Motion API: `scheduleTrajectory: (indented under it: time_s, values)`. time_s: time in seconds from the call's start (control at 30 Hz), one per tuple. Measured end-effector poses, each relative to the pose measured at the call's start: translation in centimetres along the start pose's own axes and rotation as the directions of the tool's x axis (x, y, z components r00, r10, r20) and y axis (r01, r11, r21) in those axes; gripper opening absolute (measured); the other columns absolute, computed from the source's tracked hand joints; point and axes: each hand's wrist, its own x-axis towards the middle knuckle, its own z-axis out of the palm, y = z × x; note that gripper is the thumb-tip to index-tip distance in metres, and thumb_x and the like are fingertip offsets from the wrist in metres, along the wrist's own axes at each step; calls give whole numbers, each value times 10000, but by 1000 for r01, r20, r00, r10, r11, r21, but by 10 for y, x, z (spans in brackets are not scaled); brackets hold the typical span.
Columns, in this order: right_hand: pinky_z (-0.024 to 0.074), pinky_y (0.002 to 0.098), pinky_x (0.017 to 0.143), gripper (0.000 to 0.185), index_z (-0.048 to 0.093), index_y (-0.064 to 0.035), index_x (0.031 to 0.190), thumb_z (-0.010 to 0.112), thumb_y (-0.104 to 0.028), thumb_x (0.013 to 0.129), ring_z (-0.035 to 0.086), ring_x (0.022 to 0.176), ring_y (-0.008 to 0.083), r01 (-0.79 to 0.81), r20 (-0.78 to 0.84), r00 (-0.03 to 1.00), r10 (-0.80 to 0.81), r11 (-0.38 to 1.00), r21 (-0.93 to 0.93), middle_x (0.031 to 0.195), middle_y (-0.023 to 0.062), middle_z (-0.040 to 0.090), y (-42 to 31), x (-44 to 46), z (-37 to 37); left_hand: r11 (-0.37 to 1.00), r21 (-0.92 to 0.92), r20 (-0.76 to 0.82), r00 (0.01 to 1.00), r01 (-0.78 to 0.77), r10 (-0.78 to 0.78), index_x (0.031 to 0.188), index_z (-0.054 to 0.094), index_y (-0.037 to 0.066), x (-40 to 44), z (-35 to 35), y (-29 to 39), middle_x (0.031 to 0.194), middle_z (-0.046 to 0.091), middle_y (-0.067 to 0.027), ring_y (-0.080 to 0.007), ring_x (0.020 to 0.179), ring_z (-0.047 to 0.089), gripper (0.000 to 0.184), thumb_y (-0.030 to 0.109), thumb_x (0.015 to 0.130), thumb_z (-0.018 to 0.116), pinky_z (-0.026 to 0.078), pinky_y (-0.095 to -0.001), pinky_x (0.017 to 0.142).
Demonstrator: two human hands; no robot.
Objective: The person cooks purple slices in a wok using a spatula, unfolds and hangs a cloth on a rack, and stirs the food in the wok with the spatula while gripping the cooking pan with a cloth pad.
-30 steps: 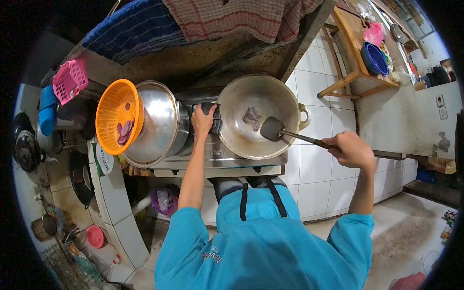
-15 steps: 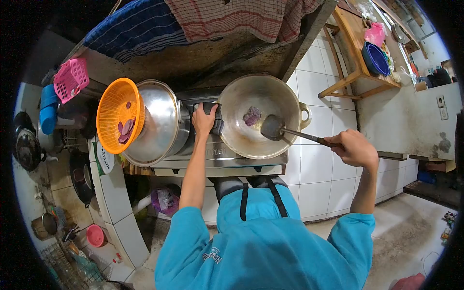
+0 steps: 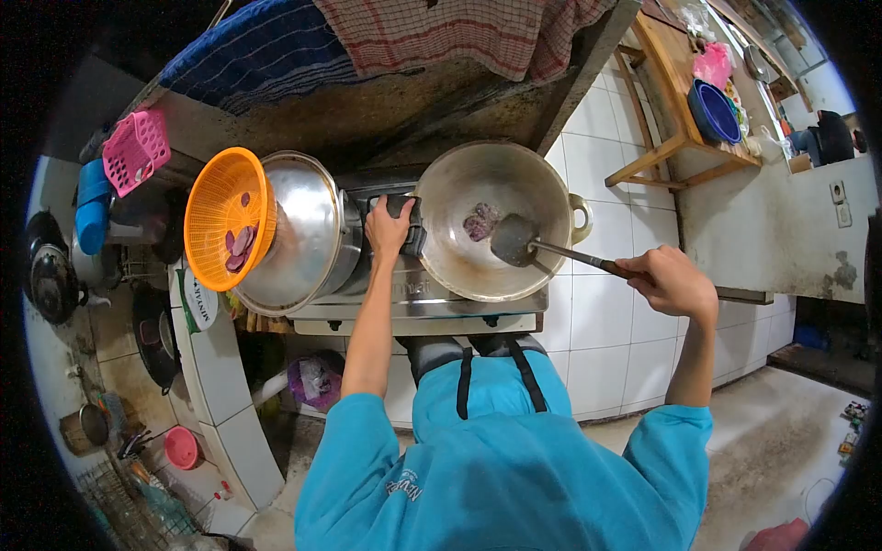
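A wide metal wok (image 3: 450,184) sits on the gas stove (image 3: 404,310). Purple slices (image 3: 480,222) lie clumped in its bottom. My right hand (image 3: 675,283) is closed around the handle of a spatula (image 3: 514,241), whose dark blade rests inside the wok just right of the slices. At the wok's left rim my left hand (image 3: 390,225) grips a folded black pot holder (image 3: 410,223); the wok handle there is hidden. Left of that hand stands a large lidded silver pot (image 3: 299,230). An orange basket (image 3: 204,220) on its lid holds several purple slices (image 3: 241,243).
Towels (image 3: 459,37) hang behind the stove. To the right a wooden table (image 3: 657,69) carries a blue basin (image 3: 714,112). A pink basket (image 3: 136,151) hangs at the left, and a tiled ledge (image 3: 225,395) runs beside the stove.
The spatula blade has shifted slightly left in the wok and turned a little. The purple clump looks looser. My left hand has stayed at the rim.
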Motion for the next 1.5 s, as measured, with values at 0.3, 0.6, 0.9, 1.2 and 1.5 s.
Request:
scheduleTrajectory:
  time_s: [0.3,0.6,0.9,1.2,1.5]
  values:
    - [477,413,639,331,673,-29,1073,633,-3,746,613,702,362,-7,0,1000,7,999,-31,807,190,660,2,0,7,1000,5,-30,1000,8,-8,1080,629,-22,-1,2,0,907,643,-292,-459,897,611,633,509,745,709,484,-497,776]
    - [467,425,653,307,681,-40,1062,646,-17,758,606,704,363,-7,-47,999,5,1000,-24,804,188,660,0,-2,8,1000,-24,-26,1000,-16,15,1075,631,-24,0,3,-1,897,643,-291,-462,889,610,631,506,743,713,487,-494,771]
    - [466,432,650,309,674,-34,1071,637,-17,764,610,726,372,-28,-41,999,29,999,31,813,200,654,-6,-2,6,1000,-26,-31,999,-16,15,1070,631,-24,0,3,-1,898,642,-293,-462,889,608,632,512,745,707,485,-495,768]
    - [482,419,659,327,663,-16,1080,625,-1,755,626,741,362,-18,-35,999,19,999,31,820,193,663,1,-2,10,1000,-1,-26,1000,-9,9,1106,627,-10,0,5,-6,909,641,-294,-467,894,605,647,521,743,703,483,-500,774]
    - [478,440,659,285,686,-46,1041,626,-43,762,615,722,371,-30,-17,999,31,999,13,785,191,655,3,-4,12,999,36,-36,999,-11,12,1094,635,-6,0,8,-9,902,645,-289,-457,892,613,645,533,745,694,482,-506,773]
